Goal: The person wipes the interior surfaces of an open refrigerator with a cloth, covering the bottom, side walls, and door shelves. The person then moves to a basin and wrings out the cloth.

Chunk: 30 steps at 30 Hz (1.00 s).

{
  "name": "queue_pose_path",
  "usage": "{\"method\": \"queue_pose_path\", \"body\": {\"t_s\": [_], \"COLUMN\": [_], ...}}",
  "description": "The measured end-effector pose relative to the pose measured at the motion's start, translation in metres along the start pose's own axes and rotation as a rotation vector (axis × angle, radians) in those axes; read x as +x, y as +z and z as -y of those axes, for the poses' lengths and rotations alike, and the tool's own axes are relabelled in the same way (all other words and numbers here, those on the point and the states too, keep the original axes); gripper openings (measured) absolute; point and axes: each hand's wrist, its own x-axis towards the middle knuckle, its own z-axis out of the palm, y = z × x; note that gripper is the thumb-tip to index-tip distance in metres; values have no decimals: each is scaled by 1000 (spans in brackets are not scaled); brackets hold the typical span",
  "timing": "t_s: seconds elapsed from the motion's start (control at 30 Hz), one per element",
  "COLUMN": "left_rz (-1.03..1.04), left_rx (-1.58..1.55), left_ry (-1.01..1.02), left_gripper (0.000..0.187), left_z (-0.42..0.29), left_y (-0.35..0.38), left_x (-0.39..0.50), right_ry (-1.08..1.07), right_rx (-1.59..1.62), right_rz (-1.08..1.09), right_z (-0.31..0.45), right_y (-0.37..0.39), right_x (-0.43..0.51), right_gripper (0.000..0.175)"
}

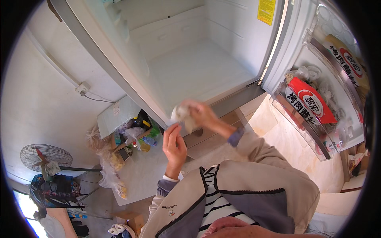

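My right hand point(204, 114) is blurred and grips a crumpled off-white cloth point(188, 120) at the front lower left corner of an open refrigerator point(190, 71). Close beside the cloth is my left hand point(175, 147), its fingers bent upward at the cabinet's front edge. Something pale bluish shows at the left fingertips, too blurred to make out; whether they pinch it I cannot tell. The white floor and walls of the compartment stand bare before me.
The refrigerator door point(300, 62) hangs open on the right; its bins hold seasoning packets point(312, 99) and plastic bags. To the left are a table point(140, 178) with bottles and bags, a fan point(46, 157) and a wall socket point(82, 87). A cardboard box point(132, 220) sits low.
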Motion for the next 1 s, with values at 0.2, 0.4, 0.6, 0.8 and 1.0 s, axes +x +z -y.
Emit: {"method": "queue_pose_path", "body": {"t_s": [0.2, 0.4, 0.6, 0.8, 1.0], "left_rz": [27, 59, 30, -14, 11], "left_rx": [20, 28, 12, -24, 6], "left_ry": [-4, -8, -3, 110, 166], "left_gripper": [28, 35, 35, 30, 32], "left_z": [5, 23, 21, 15, 26], "left_y": [6, 23, 36, 54, 67], "left_x": [7, 5, 11, 38, 60], "right_ry": [76, -62, -351, -292, 167], "right_rx": [-528, -1182, -718, -430, 108], "right_rz": [-333, -42, 116, 466, 92], "right_z": [-99, -150, -115, -30, -21], "right_y": [-180, -130, -49, -32, -114], "right_x": [163, 207, 160, 68, 86], "right_gripper": [35, 40, 30, 31, 24]}}
